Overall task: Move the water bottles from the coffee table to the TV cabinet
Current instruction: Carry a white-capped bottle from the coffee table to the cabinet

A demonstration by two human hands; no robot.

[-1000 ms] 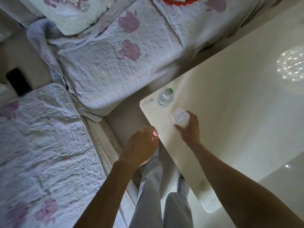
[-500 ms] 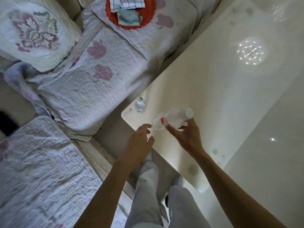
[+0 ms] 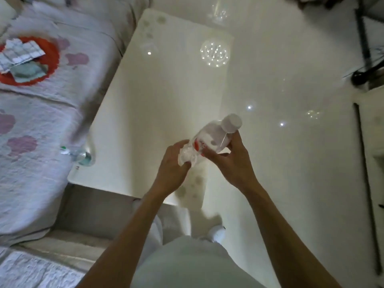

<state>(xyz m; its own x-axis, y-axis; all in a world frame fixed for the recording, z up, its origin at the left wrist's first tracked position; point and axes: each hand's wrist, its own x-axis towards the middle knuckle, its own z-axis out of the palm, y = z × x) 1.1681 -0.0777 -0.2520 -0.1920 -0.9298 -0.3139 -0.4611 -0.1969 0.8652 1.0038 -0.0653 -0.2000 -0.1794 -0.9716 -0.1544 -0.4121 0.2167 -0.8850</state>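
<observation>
A clear water bottle (image 3: 209,138) with a white cap and a red-marked label is held tilted above the white coffee table (image 3: 166,90), cap pointing up and right. My right hand (image 3: 230,161) grips its middle and upper part. My left hand (image 3: 173,165) is closed around its base. A second clear bottle (image 3: 80,156) with a green cap stands at the table's near left corner, blurred, apart from both hands.
A sofa with a quilted floral cover (image 3: 37,121) runs along the table's left side, with a red plate (image 3: 49,59) holding folded cloths on it. Glossy white floor lies to the right. A pale cabinet edge (image 3: 372,163) and dark cables (image 3: 363,73) are at the far right.
My right hand lifted the white-capped bottle off the table and tilted it. My left hand came up and closed on its base. The view swung to the right.
</observation>
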